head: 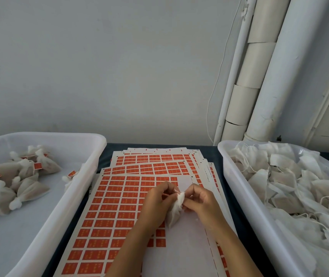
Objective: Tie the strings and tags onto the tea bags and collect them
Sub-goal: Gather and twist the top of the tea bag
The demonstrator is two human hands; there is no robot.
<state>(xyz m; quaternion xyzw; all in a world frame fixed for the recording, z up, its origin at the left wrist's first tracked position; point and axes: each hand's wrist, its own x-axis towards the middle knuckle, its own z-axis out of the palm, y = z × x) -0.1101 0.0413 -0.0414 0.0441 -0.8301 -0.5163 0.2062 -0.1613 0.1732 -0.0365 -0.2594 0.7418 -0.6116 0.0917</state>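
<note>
A: Bins?
B: I saw the left tub [91,156] w/ tied, tagged bags [21,176]; right tub [239,188] heaped w/ untied ones [291,176].
A: Hands?
B: Left hand [157,202] & right hand [203,200] both pinched one tea bag [176,210] over the tag sheets [115,206].

White pipes [267,62] and a thin cable [219,72] run down the grey wall [99,56].

Left hand [157,198] and right hand [201,198] meet (fingers [189,189] curled, pinching).
</note>
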